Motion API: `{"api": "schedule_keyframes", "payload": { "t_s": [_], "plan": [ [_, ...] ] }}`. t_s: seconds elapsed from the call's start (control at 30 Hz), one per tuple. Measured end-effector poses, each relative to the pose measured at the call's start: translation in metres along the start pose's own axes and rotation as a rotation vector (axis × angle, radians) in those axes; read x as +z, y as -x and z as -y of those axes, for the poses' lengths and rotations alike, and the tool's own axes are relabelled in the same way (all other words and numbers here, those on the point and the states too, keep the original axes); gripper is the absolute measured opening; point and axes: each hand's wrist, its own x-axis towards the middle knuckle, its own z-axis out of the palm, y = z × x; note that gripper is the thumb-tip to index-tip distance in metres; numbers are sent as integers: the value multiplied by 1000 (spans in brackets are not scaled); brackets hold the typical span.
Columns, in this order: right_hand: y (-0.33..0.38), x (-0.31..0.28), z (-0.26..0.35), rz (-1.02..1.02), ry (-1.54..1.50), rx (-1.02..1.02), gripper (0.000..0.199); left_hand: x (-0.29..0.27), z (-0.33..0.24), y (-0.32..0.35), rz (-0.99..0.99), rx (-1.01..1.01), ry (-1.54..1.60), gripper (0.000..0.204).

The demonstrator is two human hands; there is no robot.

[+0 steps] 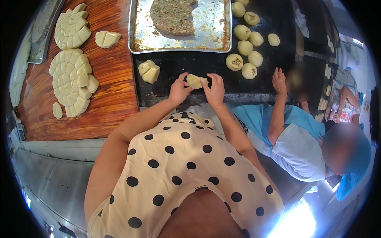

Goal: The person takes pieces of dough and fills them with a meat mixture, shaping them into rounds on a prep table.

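Observation:
A small flattened piece of pale dough (pixel 195 81) is held between my two hands over the black work surface. My left hand (pixel 181 89) pinches its left end between thumb and fingers. At the opposite end, my right hand (pixel 214 89) grips the dough with the thumb on its near edge. To the left lies a lump of dough pieces (pixel 149 71) stuck together. Beyond my hands stands a metal tray (pixel 180 50) bearing a brownish, speckled slab of filling (pixel 172 18).
Several round dough balls (pixel 245 48) sit right of the tray, some with filling showing. Dough clusters (pixel 71 81) and a smaller dough piece (pixel 107 39) lie on the wooden board (pixel 115 79). On the right, a co-worker's hand (pixel 279 81) reaches over the black surface.

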Motion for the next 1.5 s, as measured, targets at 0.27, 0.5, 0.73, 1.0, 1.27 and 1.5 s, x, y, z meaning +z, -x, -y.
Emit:
{"api": "schedule_keyframes", "payload": {
  "t_s": [0.27,0.5,0.73,1.0,1.27,1.5],
  "plan": [
    [-28,61,32,-174,47,18,56,2,4,-14,-123,184,-55,20],
    [-49,74,45,-203,266,103,64,-9,4,-21,-43,99,8,18],
    [-66,75,52,-207,408,190,68,-25,-7,-18,103,-39,100,30],
    [-82,76,49,-261,375,203,70,-54,-11,7,137,-217,384,24],
    [-56,71,54,-193,291,-49,69,-60,7,42,140,-137,319,22],
    [-37,64,17,-184,243,-102,75,-49,-24,45,154,689,-873,66]
  ]
}}
